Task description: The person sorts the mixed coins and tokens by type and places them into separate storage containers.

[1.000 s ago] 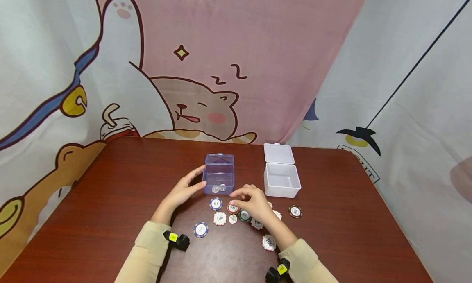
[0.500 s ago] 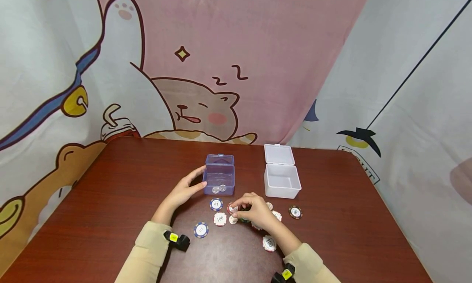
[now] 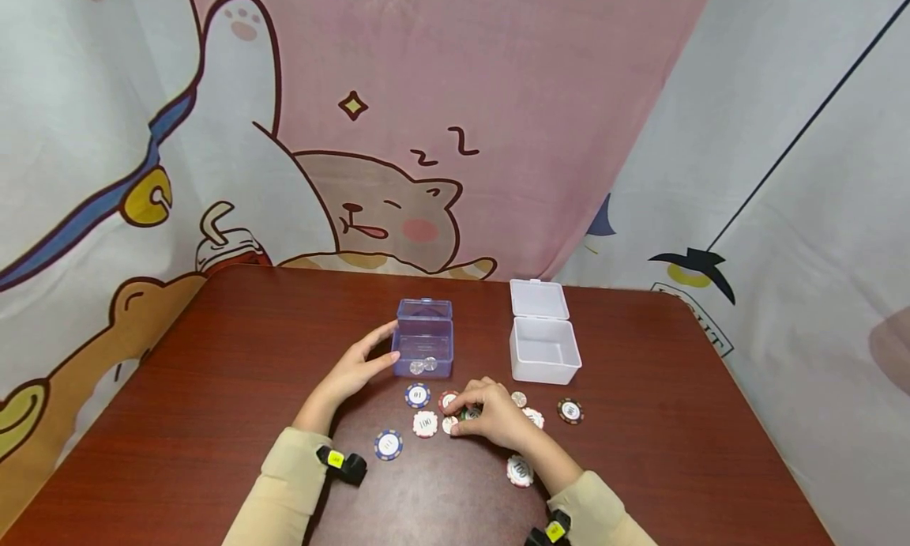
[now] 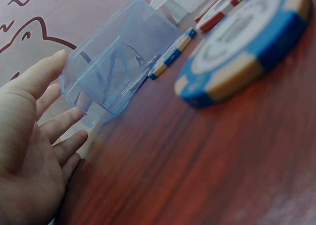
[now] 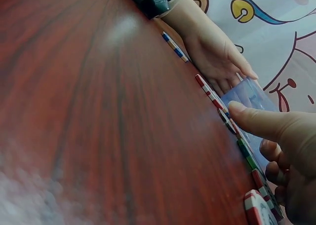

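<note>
Behind the left grip [image 3: 355, 367] and the right grip [image 3: 492, 412], a pink-and-white cloth [image 3: 569, 96] printed with cartoon animals is hanging. Beneath both, a reddish-brown worktop [image 3: 249, 356] is carrying everything. Beyond the right grip and to its right, a white plastic box [image 3: 546, 372] is standing with its hinged lid tipped back. Just right of the left grip, a translucent blue box [image 3: 425, 329] is standing, its lid also tipped back.

The left grip is lying along the blue box's left side, fingers extended and spread. The right grip is hovering low, its thumb and forefinger curving with a gap between them.

Through that gap, a green poker chip [image 3: 471, 413] is showing, and at the forefinger's tip a red poker chip [image 3: 447, 397] is lying partly covered. Well right of the right grip, a dark brown poker chip [image 3: 571, 411] is lying; near the left wrist, a blue-and-tan poker chip [image 3: 388, 445] is lying flat.

At the right thumb's tip, a silver coin [image 3: 449, 424] is lying; whether the thumb is touching it, I cannot tell. Beside the left grip's thumb, two small coins [image 3: 430, 364] are sitting inside the blue box.
</note>
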A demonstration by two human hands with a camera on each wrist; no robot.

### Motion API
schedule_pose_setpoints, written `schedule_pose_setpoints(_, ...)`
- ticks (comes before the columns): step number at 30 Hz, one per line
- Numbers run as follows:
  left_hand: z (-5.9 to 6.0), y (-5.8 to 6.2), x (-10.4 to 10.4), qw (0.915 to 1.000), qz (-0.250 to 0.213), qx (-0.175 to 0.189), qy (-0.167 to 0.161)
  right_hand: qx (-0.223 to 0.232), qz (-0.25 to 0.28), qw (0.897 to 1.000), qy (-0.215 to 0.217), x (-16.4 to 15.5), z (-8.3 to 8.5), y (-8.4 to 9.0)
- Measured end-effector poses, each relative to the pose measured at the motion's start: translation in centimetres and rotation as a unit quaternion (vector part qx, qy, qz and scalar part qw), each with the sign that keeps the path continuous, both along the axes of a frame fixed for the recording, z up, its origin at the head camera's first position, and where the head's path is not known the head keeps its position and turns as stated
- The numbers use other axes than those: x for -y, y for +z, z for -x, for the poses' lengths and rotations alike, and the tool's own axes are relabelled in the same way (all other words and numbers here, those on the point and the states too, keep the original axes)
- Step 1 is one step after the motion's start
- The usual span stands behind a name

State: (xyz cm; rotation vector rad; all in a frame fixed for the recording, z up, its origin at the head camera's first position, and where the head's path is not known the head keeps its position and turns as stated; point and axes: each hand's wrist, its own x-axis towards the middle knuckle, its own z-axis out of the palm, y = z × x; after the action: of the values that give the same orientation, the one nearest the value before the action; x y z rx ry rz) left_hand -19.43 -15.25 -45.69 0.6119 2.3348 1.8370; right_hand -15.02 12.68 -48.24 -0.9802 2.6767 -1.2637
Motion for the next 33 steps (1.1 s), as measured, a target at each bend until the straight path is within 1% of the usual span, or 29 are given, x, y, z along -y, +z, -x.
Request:
schedule_pose_setpoints(6,0.0,0.0,0.0,1.0000,-0.004,0.001,-0.001,0.004,-0.031,0.999,-0.008,0.0,-0.1,0.0)
schedule_pose_setpoints(13,0.0,0.0,0.0,1.0000,0.004,0.005,0.001,-0.008,-0.045,0.999,-0.007,0.0,-0.2,-0.1)
schedule_pose_setpoints(15,0.2,-0.4,0.0,1.0000,0.003,0.004,0.002,-0.011,-0.050,0.999,-0.006,0.0,-0.3,0.0)
schedule_pose_setpoints(21,1.4,-3.0,0.4,0.9999,0.001,0.003,0.012,-0.029,-0.073,0.997,0.003,0.0,-0.4,0.2)
schedule_pose_setpoints(24,1.5,-3.3,0.4,0.9999,0.001,0.000,0.013,-0.036,-0.082,0.996,0.010,-0.1,-0.4,0.2)
schedule_pose_setpoints(30,1.5,-3.5,0.5,0.9994,0.010,-0.030,0.014,-0.045,-0.091,0.995,0.016,-0.1,-0.4,0.2)
schedule_pose_setpoints(33,1.5,-3.5,0.4,0.9993,0.012,-0.030,0.017,-0.051,-0.092,0.994,0.014,-0.2,-0.3,0.1)
